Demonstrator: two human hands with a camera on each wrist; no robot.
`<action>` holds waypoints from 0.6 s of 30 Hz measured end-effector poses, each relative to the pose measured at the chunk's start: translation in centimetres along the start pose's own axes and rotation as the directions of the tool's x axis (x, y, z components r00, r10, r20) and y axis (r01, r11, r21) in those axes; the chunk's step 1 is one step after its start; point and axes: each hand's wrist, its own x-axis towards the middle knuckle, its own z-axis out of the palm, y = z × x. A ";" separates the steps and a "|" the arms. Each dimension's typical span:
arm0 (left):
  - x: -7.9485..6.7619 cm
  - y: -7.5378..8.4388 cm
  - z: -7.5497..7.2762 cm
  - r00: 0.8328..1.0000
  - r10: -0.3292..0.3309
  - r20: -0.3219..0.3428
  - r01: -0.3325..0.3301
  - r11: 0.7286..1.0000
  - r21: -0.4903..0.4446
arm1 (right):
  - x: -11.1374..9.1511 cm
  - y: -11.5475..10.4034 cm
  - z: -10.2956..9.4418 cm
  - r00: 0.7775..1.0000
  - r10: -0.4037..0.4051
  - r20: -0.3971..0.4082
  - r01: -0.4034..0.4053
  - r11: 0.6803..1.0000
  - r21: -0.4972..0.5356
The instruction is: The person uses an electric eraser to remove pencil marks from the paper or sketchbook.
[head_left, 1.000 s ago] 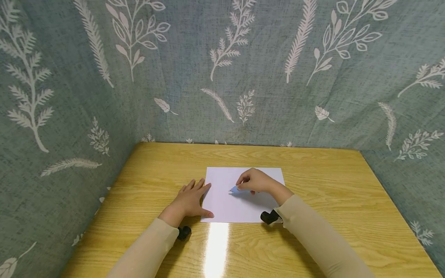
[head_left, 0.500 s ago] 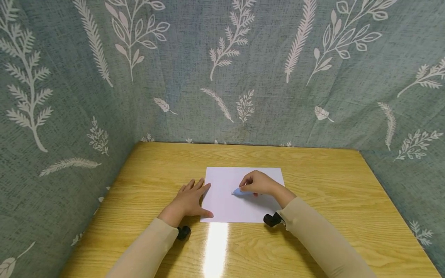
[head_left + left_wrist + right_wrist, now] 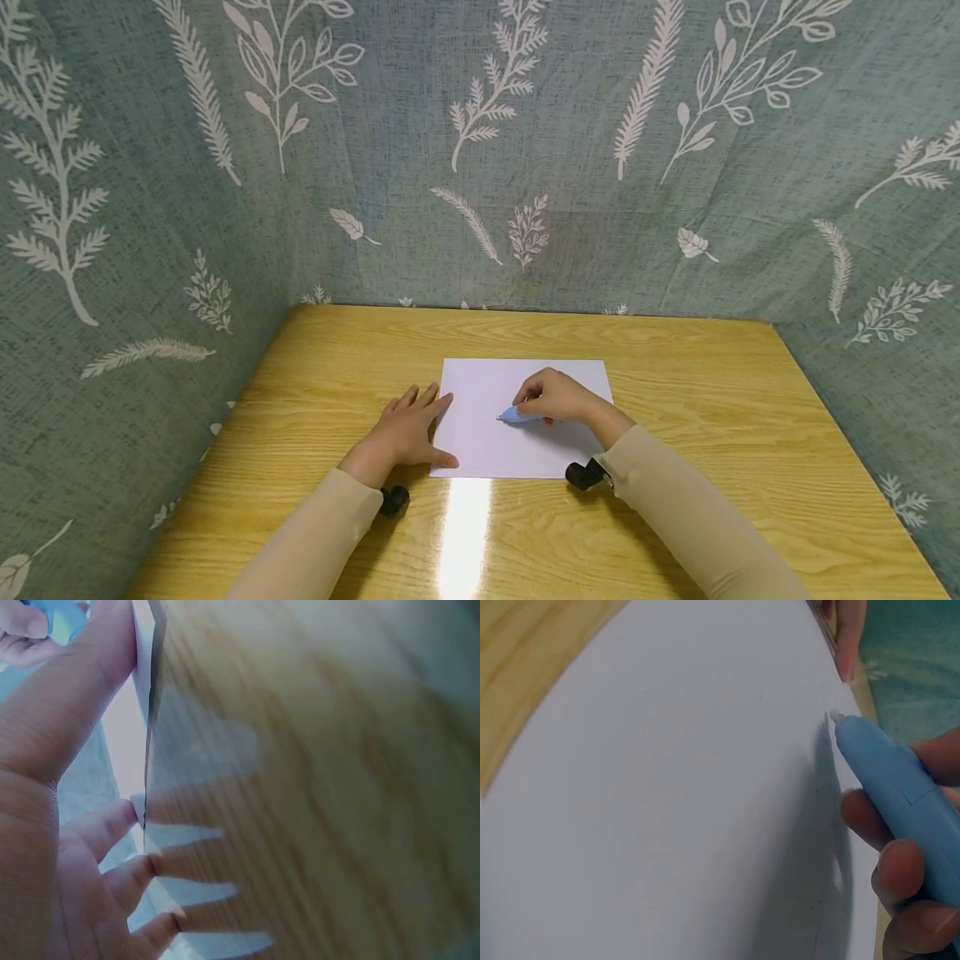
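A sheet of white paper (image 3: 480, 442) lies flat on the wooden table. My left hand (image 3: 408, 433), fingers spread, rests at the paper's left edge, with thumb and index fingertip on the sheet. In the left wrist view that hand (image 3: 97, 900) straddles the edge of the paper. My right hand (image 3: 558, 395) pinches a thick light-blue pen-shaped tool (image 3: 516, 414) over the middle of the sheet. Close up in the right wrist view, the tool (image 3: 892, 780) slants, its small pale tip right at the paper, with thumb and fingers curled round its body.
The wooden table (image 3: 720, 400) extends around the paper on all sides. A bright strip of glare crosses it in front of the sheet. Behind and at both sides hangs a grey-green curtain (image 3: 420, 150) with white leaf patterns. Black wrist cameras (image 3: 583, 476) sit at both cuffs.
My right hand and the blue tool have shifted slightly right and toward me from a second ago, then hardly moved. The left hand stays at the paper's edge.
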 end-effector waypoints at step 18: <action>0.0 0.1 -0.1 1.000 -0.001 0.002 0.001 1.000 0.009 | 0.4 -0.1 0.3 1.000 -0.020 0.009 0.020 1.000 -0.002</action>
